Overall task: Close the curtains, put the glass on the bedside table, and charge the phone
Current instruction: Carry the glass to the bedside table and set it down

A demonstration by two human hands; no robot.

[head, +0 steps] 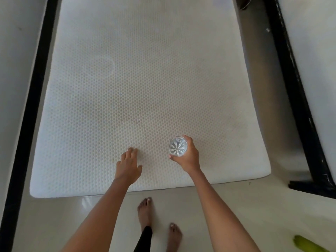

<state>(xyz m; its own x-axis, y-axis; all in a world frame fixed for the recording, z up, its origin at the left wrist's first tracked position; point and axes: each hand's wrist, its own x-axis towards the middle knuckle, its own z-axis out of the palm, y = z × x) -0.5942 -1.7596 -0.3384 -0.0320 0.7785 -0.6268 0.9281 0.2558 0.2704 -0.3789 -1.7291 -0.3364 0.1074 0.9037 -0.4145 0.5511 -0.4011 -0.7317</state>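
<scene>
A clear cut-pattern glass (177,146) is held upright in my right hand (187,157), seen from above over the near part of a white textured mattress (138,84). My fingers wrap its right side. To its left, my left hand (129,165) hovers flat over the mattress with fingers spread and nothing in it. No curtains, bedside table or phone are in view.
The mattress lies on a pale floor (200,206). Black frame bars run along the left (27,113) and right (294,91). My bare feet (145,213) stand at the mattress's near edge. A green object (307,245) lies at the bottom right.
</scene>
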